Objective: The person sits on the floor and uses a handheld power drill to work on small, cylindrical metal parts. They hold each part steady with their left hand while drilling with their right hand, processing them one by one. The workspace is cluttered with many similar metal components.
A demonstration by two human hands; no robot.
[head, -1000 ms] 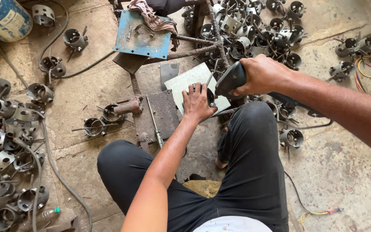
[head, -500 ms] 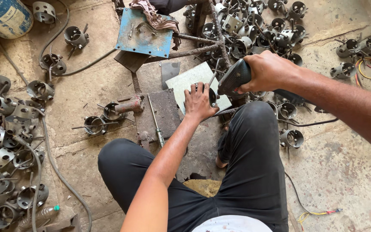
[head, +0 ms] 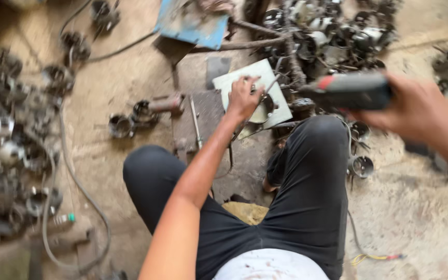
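Pressing down on a pale metal plate [head: 257, 83], the left hand [head: 243, 97] lies half curled, while the right hand [head: 418, 110] grips a dark power tool [head: 349, 91] near it.

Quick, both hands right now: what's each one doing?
Left hand: fingers spread, pressing down on the pale flat plate on the floor.
Right hand: closed around the dark power tool, raised off the plate.
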